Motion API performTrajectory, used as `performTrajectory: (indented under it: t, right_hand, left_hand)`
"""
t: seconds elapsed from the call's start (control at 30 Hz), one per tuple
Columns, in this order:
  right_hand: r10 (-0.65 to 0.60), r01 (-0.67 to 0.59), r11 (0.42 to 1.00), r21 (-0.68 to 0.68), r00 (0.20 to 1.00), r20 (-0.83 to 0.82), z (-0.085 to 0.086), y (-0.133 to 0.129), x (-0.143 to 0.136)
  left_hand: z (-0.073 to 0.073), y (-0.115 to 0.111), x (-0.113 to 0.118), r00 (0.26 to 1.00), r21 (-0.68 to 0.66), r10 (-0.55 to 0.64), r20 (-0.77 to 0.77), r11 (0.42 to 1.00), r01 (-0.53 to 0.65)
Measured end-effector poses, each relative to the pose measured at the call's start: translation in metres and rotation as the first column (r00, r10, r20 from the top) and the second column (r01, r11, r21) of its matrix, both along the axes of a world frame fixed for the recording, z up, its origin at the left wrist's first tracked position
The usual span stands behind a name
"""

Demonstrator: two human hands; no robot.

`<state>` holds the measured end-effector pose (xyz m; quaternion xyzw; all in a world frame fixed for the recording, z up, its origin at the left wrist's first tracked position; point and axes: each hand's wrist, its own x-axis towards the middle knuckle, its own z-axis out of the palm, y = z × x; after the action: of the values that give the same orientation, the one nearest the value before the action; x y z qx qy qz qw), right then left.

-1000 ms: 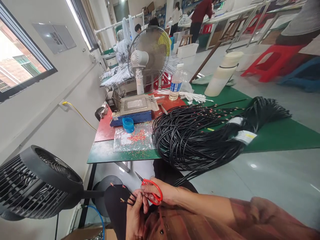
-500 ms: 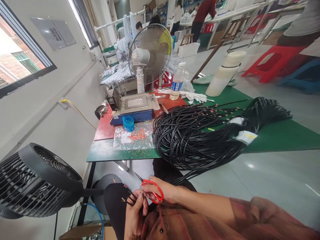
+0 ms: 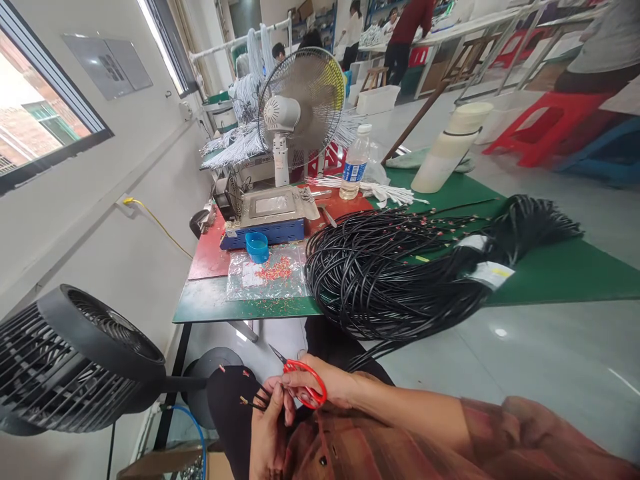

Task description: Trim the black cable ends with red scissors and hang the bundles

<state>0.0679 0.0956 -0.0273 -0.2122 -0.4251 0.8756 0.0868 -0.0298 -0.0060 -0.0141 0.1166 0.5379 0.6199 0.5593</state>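
Over your lap, below the near edge of the bench (image 3: 565, 277), your left hand (image 3: 273, 420) has its grip closed on several black cable ends (image 3: 255, 404), tips pointing left. Your right hand (image 3: 327, 375) grips the red-handled scissors (image 3: 300, 366) by the handles; the blades point up and left, apart from the cable tips. The fingertips of both hands meet; whether the right ones also pinch a cable cannot be told. The cable bundle (image 3: 380, 287) lies on the bench, ahead and to the right. Red scraps (image 3: 275, 270) lie on a clear plastic sheet (image 3: 237, 287), near the blue cup (image 3: 257, 248).

Step in hand, as judged: arranging the cable ends by finger, scissors held ready. The next move probably calls for steadying the ends in the left grip, separating one lead and, if trimming is due, aligning the blades without nicking its neighbours.
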Motion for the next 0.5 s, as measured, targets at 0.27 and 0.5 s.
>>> performTrajectory:
  t: [0.27, 0.5]
  right_hand:
    - [-0.085, 0.087, 0.995, -0.051, 0.996, 0.034, -0.0082, -0.0038, -0.0025]
    - [-0.027, 0.027, 0.999, -0.022, 0.999, 0.020, -0.0089, -0.0016, -0.0010]
  left_hand:
    - [-0.0072, -0.0014, -0.0028, 0.999, 0.010, -0.029, -0.023, 1.000, 0.029]
    - [-0.0082, -0.0024, -0.0024, 1.000, -0.010, 0.009, 0.011, 1.000, -0.009]
